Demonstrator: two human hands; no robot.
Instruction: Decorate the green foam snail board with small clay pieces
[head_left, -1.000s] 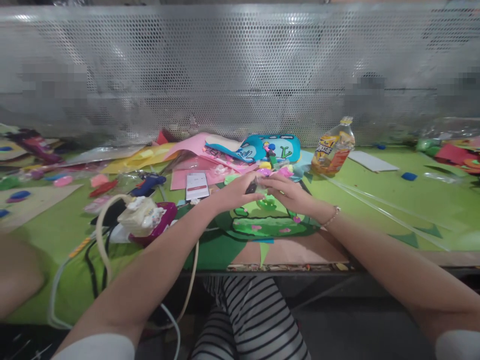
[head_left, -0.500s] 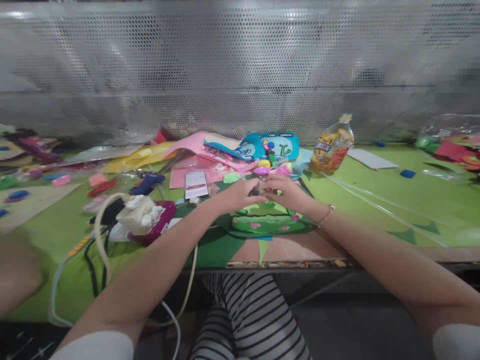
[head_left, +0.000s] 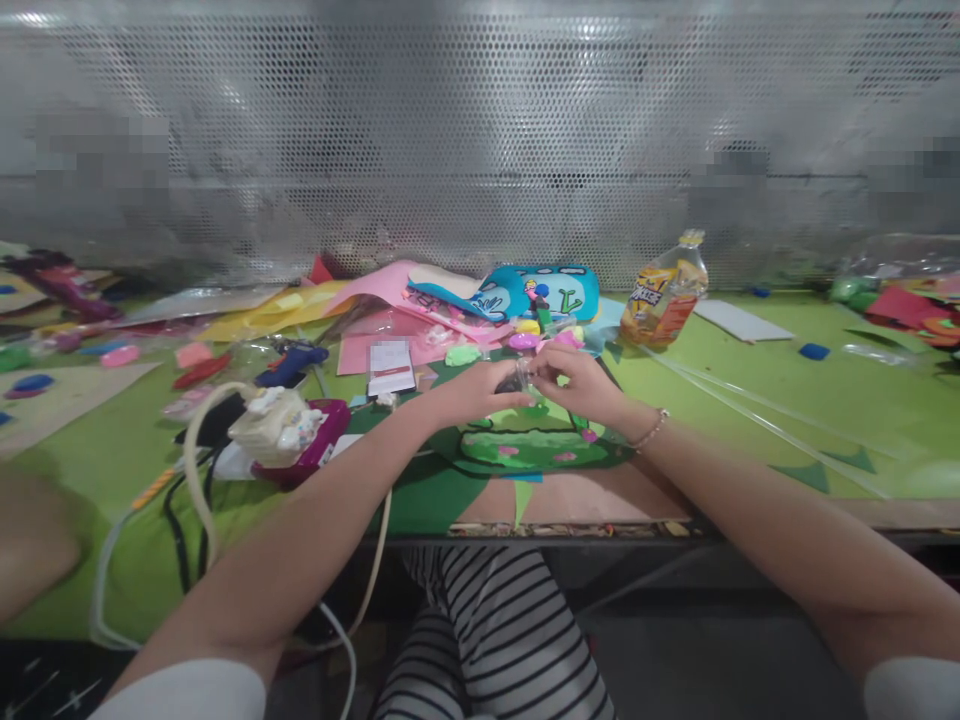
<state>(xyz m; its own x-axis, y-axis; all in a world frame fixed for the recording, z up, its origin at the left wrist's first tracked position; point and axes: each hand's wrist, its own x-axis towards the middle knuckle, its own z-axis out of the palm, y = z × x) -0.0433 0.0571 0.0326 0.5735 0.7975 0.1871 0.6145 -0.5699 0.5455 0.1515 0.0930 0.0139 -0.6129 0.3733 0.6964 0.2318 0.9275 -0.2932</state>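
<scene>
My left hand (head_left: 472, 390) and my right hand (head_left: 574, 385) meet above a green felt cut-out (head_left: 536, 450) with pink spots lying on dark green felt. Both pinch a small dark object (head_left: 516, 377) between their fingertips; its nature is too small to tell. A beaded bracelet circles my right wrist. Small pink, yellow and green foam pieces (head_left: 525, 340) lie just beyond my fingers.
A juice bottle (head_left: 664, 292) stands back right. A blue felt shape (head_left: 525, 292) and pink sheets (head_left: 390, 300) lie behind my hands. A blue glue gun (head_left: 292, 363), a white card (head_left: 390, 367), a magenta pouch (head_left: 311, 440) and cables (head_left: 195, 500) sit left. Perforated metal screen (head_left: 480, 150) closes the back.
My hands drew slightly closer together around the small dark object; the right fingers curled more over it. The view shifted a little.
</scene>
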